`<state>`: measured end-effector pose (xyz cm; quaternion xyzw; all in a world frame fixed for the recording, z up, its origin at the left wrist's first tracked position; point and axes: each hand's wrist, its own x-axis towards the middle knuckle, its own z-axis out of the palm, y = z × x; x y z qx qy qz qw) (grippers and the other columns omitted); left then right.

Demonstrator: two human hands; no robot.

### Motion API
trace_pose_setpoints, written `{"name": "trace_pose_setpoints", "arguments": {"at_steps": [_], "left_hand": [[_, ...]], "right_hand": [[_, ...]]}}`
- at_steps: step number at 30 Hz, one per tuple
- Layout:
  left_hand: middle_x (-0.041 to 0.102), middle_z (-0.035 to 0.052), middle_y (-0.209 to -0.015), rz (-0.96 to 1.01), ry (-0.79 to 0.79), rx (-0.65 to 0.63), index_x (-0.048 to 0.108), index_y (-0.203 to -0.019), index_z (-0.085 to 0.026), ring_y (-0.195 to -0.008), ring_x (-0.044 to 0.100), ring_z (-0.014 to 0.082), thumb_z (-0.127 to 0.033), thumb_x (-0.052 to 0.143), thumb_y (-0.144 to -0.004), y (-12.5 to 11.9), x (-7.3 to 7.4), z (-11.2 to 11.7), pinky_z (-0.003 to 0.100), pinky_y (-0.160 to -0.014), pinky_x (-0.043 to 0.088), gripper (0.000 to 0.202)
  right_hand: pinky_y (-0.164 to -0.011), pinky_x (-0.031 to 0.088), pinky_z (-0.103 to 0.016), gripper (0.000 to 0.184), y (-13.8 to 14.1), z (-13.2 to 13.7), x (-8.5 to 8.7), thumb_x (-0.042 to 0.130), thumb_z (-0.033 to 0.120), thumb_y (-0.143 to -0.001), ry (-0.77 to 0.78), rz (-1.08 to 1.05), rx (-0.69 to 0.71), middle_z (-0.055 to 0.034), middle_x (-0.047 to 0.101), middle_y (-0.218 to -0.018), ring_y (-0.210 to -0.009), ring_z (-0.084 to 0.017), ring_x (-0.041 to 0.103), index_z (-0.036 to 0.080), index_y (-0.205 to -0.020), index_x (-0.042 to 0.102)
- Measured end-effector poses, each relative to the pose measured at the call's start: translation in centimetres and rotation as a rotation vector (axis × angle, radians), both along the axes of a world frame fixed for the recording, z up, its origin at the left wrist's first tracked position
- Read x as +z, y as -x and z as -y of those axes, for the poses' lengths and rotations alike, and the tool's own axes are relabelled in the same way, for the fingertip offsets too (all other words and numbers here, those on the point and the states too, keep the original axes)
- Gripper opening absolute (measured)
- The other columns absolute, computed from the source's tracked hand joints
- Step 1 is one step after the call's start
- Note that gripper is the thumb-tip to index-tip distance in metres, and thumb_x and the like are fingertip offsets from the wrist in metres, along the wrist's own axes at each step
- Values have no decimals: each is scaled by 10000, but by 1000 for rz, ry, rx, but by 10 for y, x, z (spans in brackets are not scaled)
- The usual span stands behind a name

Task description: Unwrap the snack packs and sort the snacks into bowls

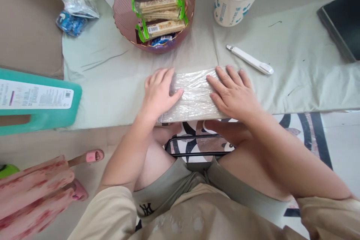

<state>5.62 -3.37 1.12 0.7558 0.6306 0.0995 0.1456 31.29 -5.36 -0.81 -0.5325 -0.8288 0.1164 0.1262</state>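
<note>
A flat sheet or packet of clear, wrinkled plastic film lies at the table's front edge; whether anything is inside it I cannot tell. My left hand rests on its left end, thumb stretched over the film and fingers pointing away from me. Flat on the right end lies my right hand, its fingers spread. Just beyond the right fingers is a white utility knife with a short bit of its tip showing.
Behind the film stands a pink ribbed bowl of wrapped wafer snacks. A paper cup and a black device are to the right. Left are a teal container, a cardboard box and blue packets. Another person's foot shows below.
</note>
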Motion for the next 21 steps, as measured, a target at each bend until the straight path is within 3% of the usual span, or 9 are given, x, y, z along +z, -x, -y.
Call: {"name": "trace_pose_setpoints", "arguments": {"at_steps": [3, 6, 9, 11, 14, 16, 18, 21], "left_hand": [[723, 98, -1022, 58, 64, 87, 643, -1341, -208, -1133, 653, 342, -374, 786, -770, 14, 11, -5, 540, -1114, 447, 612], [665, 20, -769, 178, 216, 87, 741, -988, -206, -805, 659, 230, -318, 756, -743, 28, 22, -7, 417, -883, 559, 269], [713, 40, -876, 360, 279, 3, 680, -730, -200, -818, 667, 190, -293, 725, -736, 36, 29, -7, 353, -824, 577, 104], [746, 65, -994, 508, 329, -68, 633, -674, -201, -918, 706, 204, -315, 742, -732, 35, 32, -8, 359, -859, 593, 168], [775, 87, -986, 686, 500, -183, 558, -599, -207, -996, 749, 252, -380, 798, -713, 28, 39, -11, 403, -867, 611, 317], [782, 89, -912, 723, 612, -247, 533, -561, -212, -983, 764, 276, -429, 836, -682, 23, 43, -13, 430, -841, 615, 392], [776, 82, -830, 726, 738, -301, 538, -550, -221, -927, 776, 292, -494, 860, -639, 22, 46, -16, 437, -790, 619, 432], [783, 83, -827, 828, 837, -278, 627, -683, -248, -850, 789, 320, -646, 862, -546, 23, 42, -18, 445, -708, 627, 482]], "right_hand": [[-1239, 217, -713, 558, -1, -1, 0, 457, 390, -1025, 27, -14, -19, -142, 425, -1666, -1546, -433, 359, 249, -1563, 504], [-1213, 202, -755, 607, -5, 1, 0, 532, 416, -986, 20, -49, -60, -147, 390, -1679, -1543, -463, 332, 281, -1574, 470], [-1182, 181, -795, 685, -7, 1, 10, 628, 443, -921, -35, -83, -84, -158, 383, -1663, -1536, -505, 302, 304, -1568, 452], [-1169, 219, -778, 678, -5, -1, 25, 660, 441, -895, -87, -113, -72, -171, 409, -1633, -1531, -521, 290, 294, -1533, 482], [-1155, 336, -658, 591, 5, -9, 53, 653, 437, -895, -92, -167, 37, -182, 501, -1554, -1491, -476, 375, 258, -1449, 547], [-1096, 419, -572, 543, 13, -18, 68, 664, 432, -876, 7, -189, 175, -166, 608, -1441, -1375, -417, 521, 249, -1381, 588], [-956, 498, -472, 442, 19, -25, 75, 668, 385, -856, 189, -182, 294, -119, 730, -1205, -1126, -330, 668, 240, -1272, 640], [-720, 476, -336, 163, 25, -32, 74, 637, 302, -850, 404, -205, 321, -26, 712, -788, -744, -199, 652, 218, -982, 682]]}}
